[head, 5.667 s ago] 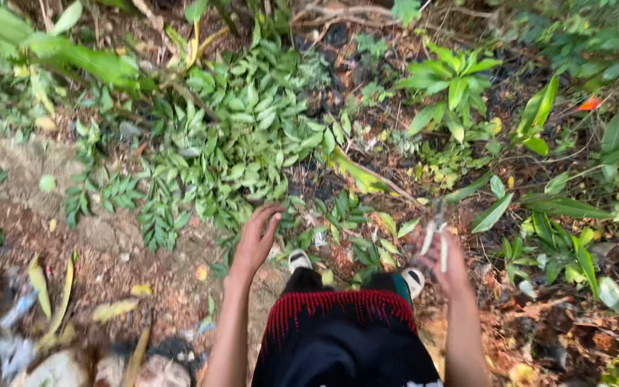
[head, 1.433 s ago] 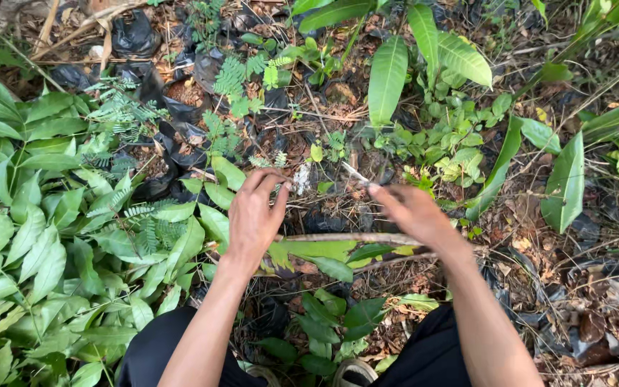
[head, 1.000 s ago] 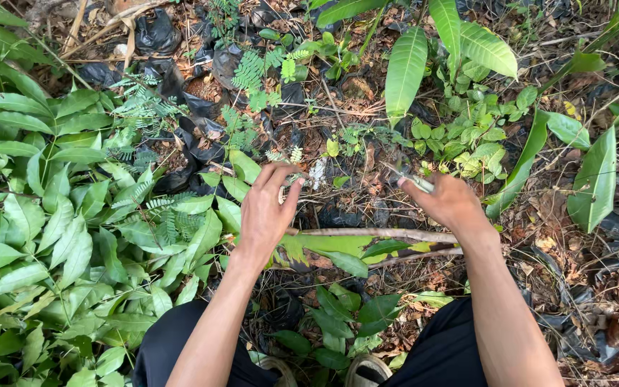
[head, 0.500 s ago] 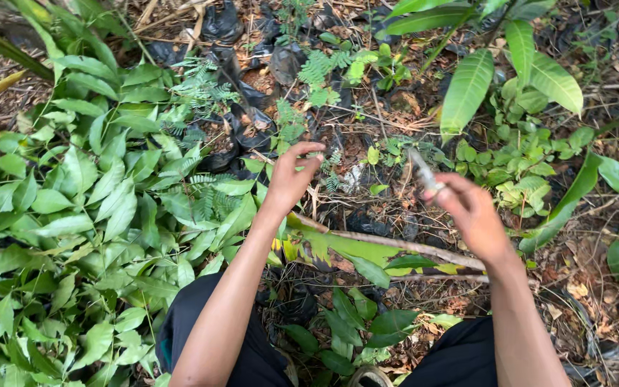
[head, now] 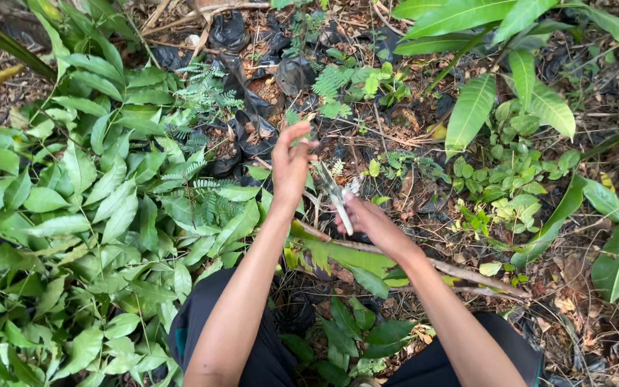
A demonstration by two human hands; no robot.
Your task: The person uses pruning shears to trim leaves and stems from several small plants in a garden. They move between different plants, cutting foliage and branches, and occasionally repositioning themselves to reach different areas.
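**Pale stem held over the seedling bags**

Head view: I crouch among seedlings. My right hand (head: 370, 218) has its grip closed around a pale, thin stem piece (head: 337, 201) that points up toward 11 o'clock, with small leaves at its top end. My left hand (head: 291, 163) hangs just beside it at 10 o'clock, fingers loosely curled and holding nothing, thumb nearly meeting the leafy tip. I judge this a handling step on the cutting, and any next move calls for a steady two-handed hold.

Black plastic nursery bags (head: 252, 132) sit at 12 o'clock past my hands, holding dark soil and feathery young plants (head: 205, 93); some look slumped. A fallen branch (head: 467, 272) lies across the ground at 4 o'clock.
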